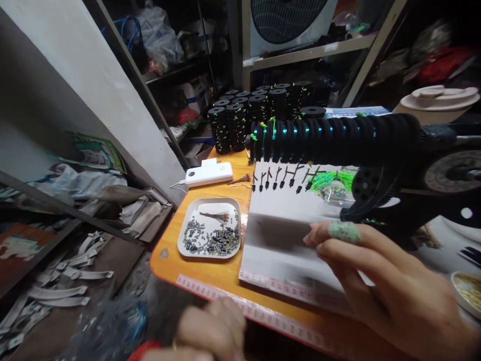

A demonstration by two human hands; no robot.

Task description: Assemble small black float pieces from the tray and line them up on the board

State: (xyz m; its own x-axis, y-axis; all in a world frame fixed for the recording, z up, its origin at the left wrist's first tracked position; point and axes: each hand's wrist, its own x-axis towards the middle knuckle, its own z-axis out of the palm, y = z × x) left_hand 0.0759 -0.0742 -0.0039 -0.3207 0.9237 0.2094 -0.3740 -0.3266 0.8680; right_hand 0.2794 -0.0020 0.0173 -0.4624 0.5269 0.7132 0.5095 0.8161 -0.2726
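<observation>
My right hand (391,281), with a green wrap on one finger, hovers over a white board (259,255). Its thumb and fingertips are pressed together, but whatever they pinch is too small to see. Blurred and curled, my left hand (212,328) is at the table's front edge; its contents are hidden. Beyond the right hand, a black ridged roll (330,135) lies sideways on a black machine (379,190), with turquoise line and small green and yellow pieces along it. Below the roll hangs a row of small black pieces (281,184) on dark stems.
A white tray (183,245) of small grey and black parts sits on the wooden table (169,260). Behind it lies a white power bank (210,174). Black spools (259,105) are stacked at the back. Bright green strands (334,180) lie near the machine. A measuring tape (263,316) runs along the front edge.
</observation>
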